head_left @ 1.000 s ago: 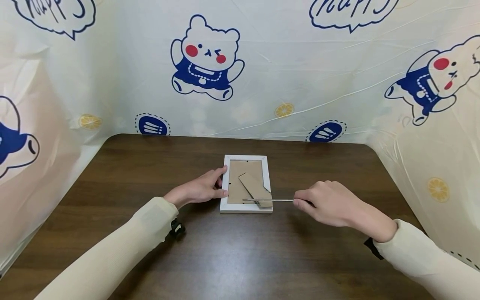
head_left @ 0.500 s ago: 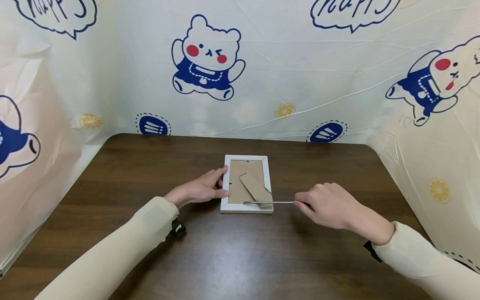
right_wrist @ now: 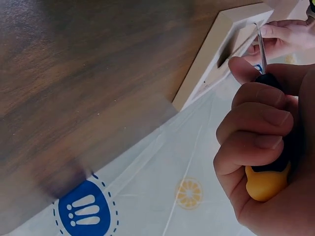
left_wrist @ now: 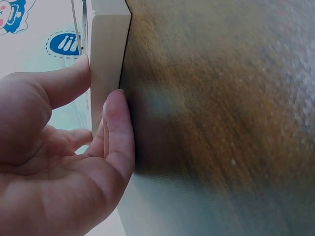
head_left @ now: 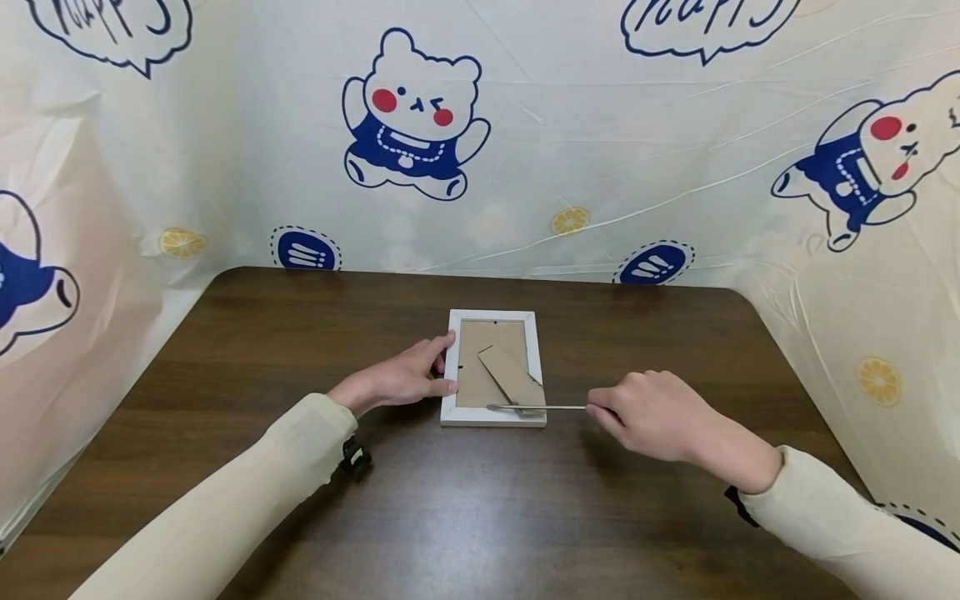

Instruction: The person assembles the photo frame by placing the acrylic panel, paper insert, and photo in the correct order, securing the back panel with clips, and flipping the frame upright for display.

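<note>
A white picture frame (head_left: pixel 480 417) lies face down on the table, its brown backing board (head_left: pixel 474 337) and slanted stand leg (head_left: pixel 510 371) showing. My left hand (head_left: pixel 397 375) holds the frame's left side; in the left wrist view the thumb is at the upper edge and the other fingers are against the side. My right hand (head_left: pixel 656 417) grips a screwdriver (right_wrist: pixel 267 184) by its black and yellow handle, fingers curled round it. Its thin metal shaft (head_left: pixel 558 407) crosses the stand's lower end from the right, with the tip at the board's near edge.
The dark wooden table (head_left: pixel 360 517) stretches all around the frame. A pale curtain (head_left: pixel 540 150) printed with cartoon bears hangs behind the table and along both sides. Black straps (head_left: pixel 356 457) show at the wrists.
My right hand has shifted slightly toward me, bringing the screwdriver's shaft a little nearer the frame's near edge. The left hand and the frame stay almost where they were.
</note>
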{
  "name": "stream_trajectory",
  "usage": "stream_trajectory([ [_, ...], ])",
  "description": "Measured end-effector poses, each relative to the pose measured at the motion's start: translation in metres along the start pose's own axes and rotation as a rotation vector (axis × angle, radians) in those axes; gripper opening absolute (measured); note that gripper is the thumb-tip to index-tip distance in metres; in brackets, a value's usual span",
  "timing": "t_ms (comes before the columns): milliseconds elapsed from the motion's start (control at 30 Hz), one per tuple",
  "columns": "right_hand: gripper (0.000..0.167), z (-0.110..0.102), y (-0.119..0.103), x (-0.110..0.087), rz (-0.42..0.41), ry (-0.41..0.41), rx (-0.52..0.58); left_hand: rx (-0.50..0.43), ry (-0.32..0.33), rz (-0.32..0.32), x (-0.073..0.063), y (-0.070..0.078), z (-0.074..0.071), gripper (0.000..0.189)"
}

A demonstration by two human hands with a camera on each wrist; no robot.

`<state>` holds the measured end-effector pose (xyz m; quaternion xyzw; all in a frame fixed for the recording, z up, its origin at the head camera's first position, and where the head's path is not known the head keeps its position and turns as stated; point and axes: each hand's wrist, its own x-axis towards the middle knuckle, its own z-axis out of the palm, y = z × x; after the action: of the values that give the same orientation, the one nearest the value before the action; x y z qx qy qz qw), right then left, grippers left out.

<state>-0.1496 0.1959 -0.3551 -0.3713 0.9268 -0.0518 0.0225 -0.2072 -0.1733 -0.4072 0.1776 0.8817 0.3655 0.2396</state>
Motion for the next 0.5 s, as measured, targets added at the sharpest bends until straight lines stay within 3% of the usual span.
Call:
stream_trajectory([
  [500,0.033,0.0066,-0.0018,0.0031,0.112,-0.077,0.084,-0.014,-0.02,0.031,0.0013,-0.0023,-0.0004,0.088],
])
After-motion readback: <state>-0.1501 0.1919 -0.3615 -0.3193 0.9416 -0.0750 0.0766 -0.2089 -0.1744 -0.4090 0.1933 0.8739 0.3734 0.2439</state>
